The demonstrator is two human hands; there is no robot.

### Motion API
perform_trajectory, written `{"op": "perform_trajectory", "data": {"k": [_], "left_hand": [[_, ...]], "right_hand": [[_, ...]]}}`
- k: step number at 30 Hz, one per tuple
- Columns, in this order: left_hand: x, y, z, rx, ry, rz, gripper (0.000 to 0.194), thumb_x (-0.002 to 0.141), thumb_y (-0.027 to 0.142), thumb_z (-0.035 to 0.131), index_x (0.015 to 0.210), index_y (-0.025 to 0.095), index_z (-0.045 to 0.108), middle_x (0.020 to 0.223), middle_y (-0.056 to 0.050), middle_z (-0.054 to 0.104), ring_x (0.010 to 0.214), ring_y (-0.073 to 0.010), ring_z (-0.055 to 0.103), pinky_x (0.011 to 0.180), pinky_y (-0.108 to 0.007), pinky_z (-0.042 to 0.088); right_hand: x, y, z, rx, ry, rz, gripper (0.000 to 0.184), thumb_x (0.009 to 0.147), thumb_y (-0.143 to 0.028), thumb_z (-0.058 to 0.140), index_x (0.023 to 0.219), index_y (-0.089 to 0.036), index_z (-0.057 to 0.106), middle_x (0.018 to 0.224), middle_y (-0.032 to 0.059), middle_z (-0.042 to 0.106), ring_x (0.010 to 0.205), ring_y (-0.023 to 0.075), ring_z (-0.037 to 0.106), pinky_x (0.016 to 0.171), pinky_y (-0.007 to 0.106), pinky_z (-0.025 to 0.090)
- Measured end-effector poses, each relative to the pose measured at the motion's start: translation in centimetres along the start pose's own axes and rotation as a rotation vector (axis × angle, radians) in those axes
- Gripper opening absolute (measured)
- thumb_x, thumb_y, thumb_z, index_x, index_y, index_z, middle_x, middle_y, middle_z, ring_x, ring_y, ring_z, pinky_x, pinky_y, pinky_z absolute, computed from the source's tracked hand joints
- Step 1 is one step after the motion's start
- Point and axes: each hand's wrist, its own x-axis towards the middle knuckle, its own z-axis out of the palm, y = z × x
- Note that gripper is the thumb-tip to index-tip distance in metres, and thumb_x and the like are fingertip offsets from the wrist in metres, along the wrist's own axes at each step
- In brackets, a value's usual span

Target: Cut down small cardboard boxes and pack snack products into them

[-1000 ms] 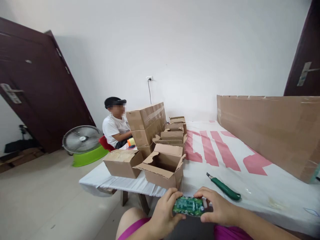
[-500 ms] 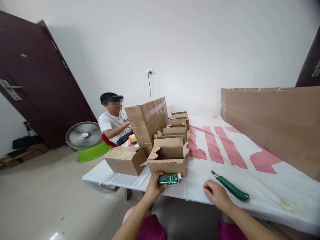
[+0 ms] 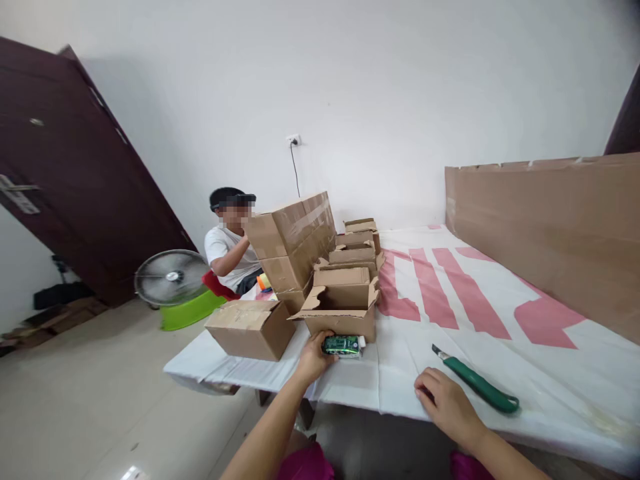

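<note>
My left hand (image 3: 316, 359) is closed around the left end of a small, shiny green pack with a white cap (image 3: 344, 345). The pack lies on its side on the table, against the front of an open cardboard box (image 3: 345, 325) with its flaps spread. My right hand (image 3: 447, 403) rests at the table's front edge, fingers curled, with nothing visible in it. Just beyond it lies a green utility knife (image 3: 480, 383), its blade end pointing away to the left.
A closed carton (image 3: 250, 330) sits left of the open box. Stacked taped cartons (image 3: 295, 247) and more open boxes (image 3: 353, 253) stand behind. A long cardboard panel (image 3: 545, 227) borders the right side. Across the table sits a person (image 3: 230, 247) near a fan (image 3: 173, 277).
The view has tilted and shifted slightly. My left hand stays on the green pack, and my right hand stays by the knife. The seated person's hand has risen toward the head.
</note>
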Motion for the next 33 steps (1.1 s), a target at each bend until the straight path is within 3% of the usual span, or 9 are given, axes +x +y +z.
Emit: {"op": "perform_trajectory", "data": {"k": [9, 22, 29, 33], "left_hand": [[4.3, -0.8, 1.2, 0.033, 0.0, -0.004, 0.056, 0.06, 0.008, 0.08, 0.113, 0.017, 0.064, 0.116, -0.008, 0.067, 0.107, -0.0241, 0.062, 0.096, -0.035, 0.048], [10.3, -1.4, 2.9, 0.153, 0.045, -0.137, 0.05, 0.066, 0.021, 0.082, 0.113, 0.025, 0.065, 0.116, -0.005, 0.068, 0.117, -0.0266, 0.06, 0.102, -0.037, 0.042], [10.0, -2.2, 4.7, 0.216, 0.278, -0.279, 0.077, 0.075, 0.036, 0.077, 0.139, 0.016, 0.038, 0.136, -0.018, 0.051, 0.127, -0.0296, 0.053, 0.105, -0.041, 0.043], [9.3, -1.8, 5.3, 0.278, 0.262, -0.271, 0.066, 0.081, 0.037, 0.07, 0.136, 0.016, 0.041, 0.127, -0.017, 0.059, 0.126, -0.031, 0.054, 0.107, -0.043, 0.041]], "right_hand": [[-0.2, 0.4, 0.5, -0.053, 0.033, -0.037, 0.018, 0.093, -0.019, 0.044, 0.084, -0.022, 0.059, 0.087, 0.0042, 0.063, 0.084, 0.0199, 0.061, 0.077, 0.034, 0.047], [-0.3, 0.7, 0.8, -0.066, 0.042, -0.058, 0.019, 0.095, -0.021, 0.044, 0.083, -0.022, 0.059, 0.085, 0.0034, 0.063, 0.082, 0.0193, 0.062, 0.074, 0.033, 0.048], [-0.2, 1.0, 1.1, -0.062, 0.078, -0.063, 0.019, 0.095, -0.023, 0.045, 0.084, -0.022, 0.06, 0.085, 0.0035, 0.063, 0.081, 0.0192, 0.063, 0.075, 0.033, 0.049], [-0.3, 1.2, 1.0, -0.071, 0.101, -0.077, 0.019, 0.095, -0.024, 0.045, 0.084, -0.023, 0.061, 0.085, 0.0038, 0.064, 0.082, 0.0197, 0.063, 0.075, 0.033, 0.049]]}}
